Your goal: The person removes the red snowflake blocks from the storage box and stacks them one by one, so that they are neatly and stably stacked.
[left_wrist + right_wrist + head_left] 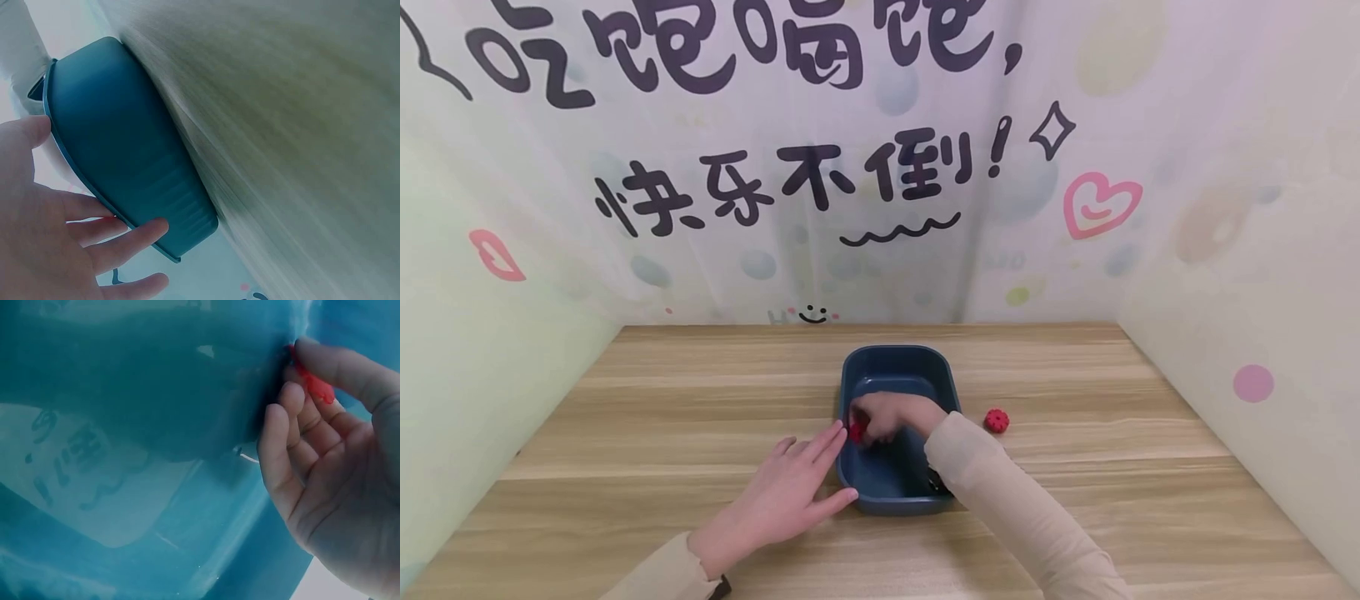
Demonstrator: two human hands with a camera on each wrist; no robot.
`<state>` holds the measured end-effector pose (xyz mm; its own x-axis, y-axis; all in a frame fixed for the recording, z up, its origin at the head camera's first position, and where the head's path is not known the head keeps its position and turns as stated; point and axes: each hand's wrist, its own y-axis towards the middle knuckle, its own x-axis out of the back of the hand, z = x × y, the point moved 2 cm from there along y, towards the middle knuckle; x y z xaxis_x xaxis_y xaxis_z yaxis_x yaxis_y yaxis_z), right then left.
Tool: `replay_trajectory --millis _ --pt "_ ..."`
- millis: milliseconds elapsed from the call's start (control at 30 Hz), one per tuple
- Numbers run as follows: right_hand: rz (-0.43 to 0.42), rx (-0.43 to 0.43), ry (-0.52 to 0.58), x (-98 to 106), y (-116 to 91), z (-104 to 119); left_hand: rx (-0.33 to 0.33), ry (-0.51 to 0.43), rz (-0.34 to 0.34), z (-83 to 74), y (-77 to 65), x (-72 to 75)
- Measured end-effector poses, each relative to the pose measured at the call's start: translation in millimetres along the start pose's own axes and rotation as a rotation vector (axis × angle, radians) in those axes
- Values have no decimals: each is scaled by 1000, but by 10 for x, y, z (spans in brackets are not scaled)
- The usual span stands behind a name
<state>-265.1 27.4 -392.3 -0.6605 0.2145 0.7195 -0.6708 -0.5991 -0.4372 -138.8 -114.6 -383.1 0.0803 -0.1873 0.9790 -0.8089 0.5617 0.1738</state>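
A deep blue rectangular bin [895,506] with rounded corners stands on the table. My right hand [887,414] reaches down inside it and pinches a small red piece [319,390] between thumb and fingers, close to the bin's left wall. The fingers hide most of that piece. With its fingers extended, my left hand [775,500] touches the bin's left rim; in the left wrist view its thumb and fingertips rest along the rim and outer wall [125,125]. To the right of the bin lies a round red piece with a notched edge [997,420].
The wood-grain table [700,392] is bordered by a printed cloth [820,275] at the back and pale walls on both sides. My right sleeve [1015,500] crosses over the bin's right rim. A black band [721,588] shows at my left cuff.
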Motion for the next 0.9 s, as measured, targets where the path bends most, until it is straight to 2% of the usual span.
replay_trajectory --millis 200,400,567,900 --pt "-12 -13 36 53 2 -43 1 3 4 1 0 3" --pt "-39 -13 13 87 11 -92 2 -3 7 0 1 6" --pt "-45 -37 51 101 16 -127 1 -1 6 0 0 1" --pt "32 -65 138 110 -8 -136 3 -3 3 -2 -1 4"
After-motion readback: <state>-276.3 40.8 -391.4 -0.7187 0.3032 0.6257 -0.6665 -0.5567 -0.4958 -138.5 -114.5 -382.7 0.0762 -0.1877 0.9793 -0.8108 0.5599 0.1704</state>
